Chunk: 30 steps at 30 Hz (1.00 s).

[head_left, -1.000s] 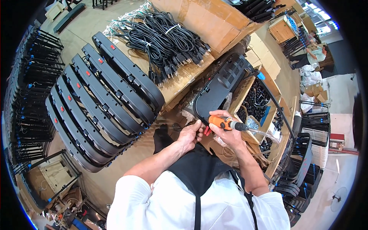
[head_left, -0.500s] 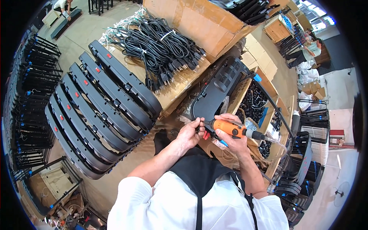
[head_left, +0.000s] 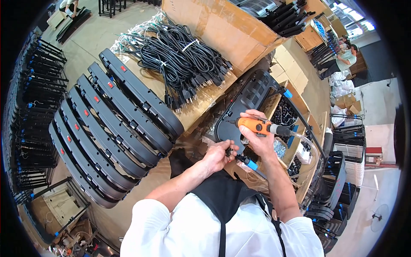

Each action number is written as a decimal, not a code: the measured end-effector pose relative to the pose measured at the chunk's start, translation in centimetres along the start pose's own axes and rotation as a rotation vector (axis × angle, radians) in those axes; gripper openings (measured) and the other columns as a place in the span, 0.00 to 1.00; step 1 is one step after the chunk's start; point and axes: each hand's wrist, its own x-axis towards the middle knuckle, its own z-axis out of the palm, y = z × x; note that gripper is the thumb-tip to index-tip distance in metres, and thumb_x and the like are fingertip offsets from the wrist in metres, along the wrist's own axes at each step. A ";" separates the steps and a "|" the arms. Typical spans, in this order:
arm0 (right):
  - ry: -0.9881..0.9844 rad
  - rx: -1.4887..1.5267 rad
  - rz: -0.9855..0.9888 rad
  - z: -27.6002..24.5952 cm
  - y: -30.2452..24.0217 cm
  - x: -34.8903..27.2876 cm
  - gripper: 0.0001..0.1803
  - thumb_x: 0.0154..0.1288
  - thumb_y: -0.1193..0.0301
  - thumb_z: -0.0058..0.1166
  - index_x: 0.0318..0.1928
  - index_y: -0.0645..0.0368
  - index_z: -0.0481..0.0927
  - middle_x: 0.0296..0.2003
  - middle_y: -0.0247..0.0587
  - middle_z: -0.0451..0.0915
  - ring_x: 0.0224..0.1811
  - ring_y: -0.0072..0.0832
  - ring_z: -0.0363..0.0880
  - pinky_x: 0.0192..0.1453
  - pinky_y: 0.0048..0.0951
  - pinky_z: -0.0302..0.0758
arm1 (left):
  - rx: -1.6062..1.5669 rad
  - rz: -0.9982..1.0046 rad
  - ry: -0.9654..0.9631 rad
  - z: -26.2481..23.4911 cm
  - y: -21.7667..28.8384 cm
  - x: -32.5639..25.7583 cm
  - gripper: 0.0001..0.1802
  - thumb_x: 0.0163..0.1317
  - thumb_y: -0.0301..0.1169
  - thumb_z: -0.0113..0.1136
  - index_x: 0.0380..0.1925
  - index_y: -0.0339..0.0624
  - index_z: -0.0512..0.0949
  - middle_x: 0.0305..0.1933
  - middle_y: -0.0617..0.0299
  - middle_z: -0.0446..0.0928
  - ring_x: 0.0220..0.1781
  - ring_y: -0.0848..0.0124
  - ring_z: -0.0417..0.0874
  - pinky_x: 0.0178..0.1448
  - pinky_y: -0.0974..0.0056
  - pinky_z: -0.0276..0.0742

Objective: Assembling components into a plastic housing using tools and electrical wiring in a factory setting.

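Observation:
My right hand is wrapped round an orange power screwdriver, which has a pale hose trailing from its back end. The driver points left, over a black plastic housing with vent slots. I cannot tell whether its tip touches the housing. Near the housing's lower end my left hand is closed, fingertips pinched around small dark pieces too small to name. Just right of those fingers lies a black frame bar with a blue band.
On the left stands a row of curved black housings with red switches. Bundled black power cords lie on a cardboard-covered surface ahead. Wooden bins of small black parts sit at right. Other people are farther off.
My right hand has lifted the screwdriver up and away from my left fingers, over the housing. My left hand has shifted slightly toward me and right.

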 end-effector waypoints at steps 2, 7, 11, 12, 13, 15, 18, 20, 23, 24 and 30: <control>-0.021 -0.029 -0.050 0.3 1.0 0.9 0.27 0.64 0.80 0.70 0.63 0.64 0.76 0.56 0.46 0.85 0.57 0.28 0.84 0.65 0.31 0.81 | 0.041 -0.021 0.000 -0.7 0.1 -0.1 0.13 0.82 0.38 0.54 0.51 0.41 0.79 0.38 0.61 0.83 0.30 0.72 0.79 0.31 0.67 0.77; -0.080 -0.055 -0.039 1.1 2.2 2.3 0.27 0.64 0.80 0.70 0.63 0.63 0.76 0.56 0.45 0.84 0.57 0.26 0.83 0.64 0.30 0.80 | 0.102 0.036 -0.062 -2.3 1.3 -0.2 0.12 0.80 0.38 0.58 0.47 0.41 0.82 0.36 0.65 0.82 0.31 0.75 0.78 0.35 0.69 0.74; -0.132 -0.132 -0.024 1.6 1.7 2.7 0.23 0.64 0.80 0.69 0.58 0.62 0.79 0.55 0.43 0.84 0.57 0.27 0.83 0.64 0.31 0.79 | 0.100 0.112 0.011 -2.9 1.4 -0.1 0.10 0.80 0.35 0.59 0.49 0.41 0.82 0.37 0.65 0.83 0.33 0.76 0.79 0.36 0.70 0.75; -0.165 -0.200 -0.049 1.5 1.7 3.0 0.21 0.63 0.79 0.70 0.56 0.62 0.80 0.55 0.43 0.85 0.56 0.27 0.83 0.64 0.31 0.79 | 0.099 0.110 0.010 -2.8 1.5 -0.1 0.10 0.80 0.35 0.59 0.49 0.41 0.82 0.37 0.65 0.83 0.33 0.76 0.79 0.36 0.70 0.75; -0.164 -0.202 -0.048 1.5 1.6 3.0 0.21 0.63 0.79 0.70 0.56 0.62 0.80 0.55 0.43 0.85 0.56 0.27 0.83 0.64 0.31 0.79 | 0.053 0.121 0.040 -2.6 1.6 -0.2 0.10 0.80 0.34 0.58 0.50 0.41 0.82 0.38 0.65 0.84 0.34 0.76 0.80 0.37 0.70 0.76; -0.175 -0.189 -0.014 1.9 1.1 3.0 0.18 0.63 0.80 0.70 0.53 0.62 0.82 0.55 0.42 0.85 0.56 0.27 0.83 0.63 0.32 0.80 | 0.007 0.134 0.069 -2.6 1.8 -0.3 0.10 0.80 0.33 0.57 0.51 0.40 0.81 0.39 0.65 0.84 0.35 0.76 0.80 0.38 0.69 0.77; -0.179 -0.194 -0.007 1.8 1.4 3.2 0.18 0.63 0.80 0.69 0.53 0.62 0.82 0.55 0.41 0.85 0.55 0.26 0.83 0.63 0.31 0.80 | -0.055 0.149 0.037 -3.0 2.1 -0.3 0.11 0.81 0.36 0.57 0.51 0.41 0.81 0.40 0.65 0.84 0.35 0.75 0.81 0.39 0.69 0.79; -0.174 -0.173 -0.018 1.5 2.1 3.2 0.19 0.63 0.78 0.70 0.53 0.61 0.82 0.53 0.40 0.85 0.54 0.25 0.83 0.61 0.30 0.80 | -0.072 0.136 0.038 -3.1 2.1 -0.3 0.11 0.80 0.37 0.59 0.49 0.41 0.82 0.38 0.65 0.84 0.33 0.75 0.82 0.36 0.69 0.80; -0.174 -0.155 -0.032 1.7 2.7 3.3 0.20 0.63 0.77 0.71 0.55 0.60 0.82 0.52 0.39 0.85 0.54 0.25 0.84 0.60 0.29 0.81 | -0.090 0.108 0.054 -3.2 2.2 -0.3 0.13 0.78 0.40 0.61 0.46 0.41 0.82 0.35 0.65 0.83 0.30 0.74 0.82 0.32 0.69 0.80; -0.179 -0.161 -0.034 1.8 2.5 3.4 0.20 0.63 0.78 0.71 0.55 0.60 0.82 0.52 0.39 0.85 0.54 0.26 0.84 0.60 0.29 0.81 | -0.092 0.089 0.067 -3.2 2.2 -0.4 0.13 0.78 0.41 0.62 0.45 0.42 0.82 0.34 0.66 0.83 0.30 0.74 0.81 0.31 0.68 0.78; -0.061 -0.114 -0.020 1.7 0.6 1.4 0.28 0.62 0.79 0.71 0.62 0.62 0.77 0.55 0.43 0.85 0.60 0.29 0.83 0.66 0.32 0.79 | -0.143 0.052 0.138 -3.1 2.6 -0.8 0.14 0.78 0.42 0.62 0.46 0.43 0.83 0.33 0.66 0.82 0.30 0.73 0.79 0.33 0.67 0.77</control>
